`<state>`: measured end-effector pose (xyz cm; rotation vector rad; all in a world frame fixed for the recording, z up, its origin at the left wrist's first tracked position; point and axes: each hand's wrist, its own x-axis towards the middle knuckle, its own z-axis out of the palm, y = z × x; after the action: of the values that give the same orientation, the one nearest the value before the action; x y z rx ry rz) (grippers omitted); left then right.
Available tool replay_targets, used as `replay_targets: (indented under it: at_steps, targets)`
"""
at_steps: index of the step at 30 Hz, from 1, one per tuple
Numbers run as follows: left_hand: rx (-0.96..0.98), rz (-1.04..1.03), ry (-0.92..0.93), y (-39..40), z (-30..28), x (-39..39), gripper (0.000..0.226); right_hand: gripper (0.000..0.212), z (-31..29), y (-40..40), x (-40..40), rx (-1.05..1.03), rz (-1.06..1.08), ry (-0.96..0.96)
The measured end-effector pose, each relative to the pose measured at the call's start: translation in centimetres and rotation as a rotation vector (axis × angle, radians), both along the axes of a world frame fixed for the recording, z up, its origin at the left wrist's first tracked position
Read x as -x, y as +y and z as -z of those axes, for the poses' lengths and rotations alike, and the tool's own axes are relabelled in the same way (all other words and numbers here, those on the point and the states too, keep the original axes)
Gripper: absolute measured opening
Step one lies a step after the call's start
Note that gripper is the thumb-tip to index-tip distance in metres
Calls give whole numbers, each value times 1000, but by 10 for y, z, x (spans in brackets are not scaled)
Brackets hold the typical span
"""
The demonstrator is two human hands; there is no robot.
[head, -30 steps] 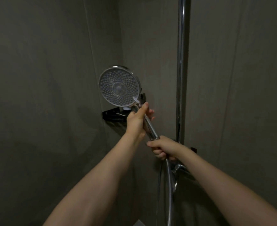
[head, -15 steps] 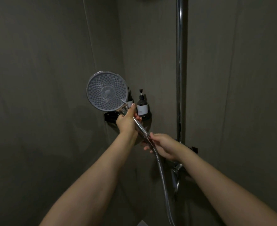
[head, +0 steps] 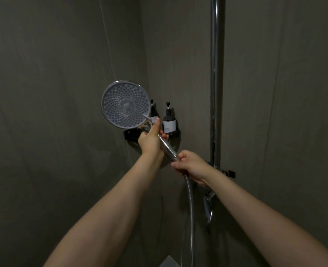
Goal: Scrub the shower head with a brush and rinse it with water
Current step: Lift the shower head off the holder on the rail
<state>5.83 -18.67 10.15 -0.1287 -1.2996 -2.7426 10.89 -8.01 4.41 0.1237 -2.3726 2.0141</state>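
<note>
Chrome gleams along the round, chrome-rimmed shower head with its grey nozzle-dotted face, which is held up in front of the corner of the dim, grey-brown panelled shower walls, its face turned toward the camera. The left hand grips the upper part of its shiny metal handle just below the disc, fingers wrapped round it and the thumb lying up along the stem. The right hand holds the lower end of the same handle, fingers curled about the spot where the ribbed silver hose joins it; the hose hangs down from there toward the bottom edge of the view.

Behind the left hand, a black corner shelf is fixed to the wall. On it stands a dark pump bottle with a pale label, and a second dark bottle beside it is partly hidden by the shower head. To the right, a tall polished vertical shower pipe runs up out of the frame, with chrome tap fittings low on it, just beside the right forearm. Both bare forearms reach up from the lower edge.
</note>
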Motion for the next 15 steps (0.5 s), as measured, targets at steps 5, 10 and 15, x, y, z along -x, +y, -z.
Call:
replay_targets:
  at_steps: [5, 10, 15]
  targets:
    - [22, 9, 4, 2, 0, 4, 21, 27, -1, -5, 0, 367, -3, -90]
    - [6, 15, 7, 4, 1, 8, 24, 24, 2, -1, 2, 269, 71, -45]
    - [-30, 17, -2, 6, 3, 12, 24, 34, 5, -1, 3, 318, 101, 5]
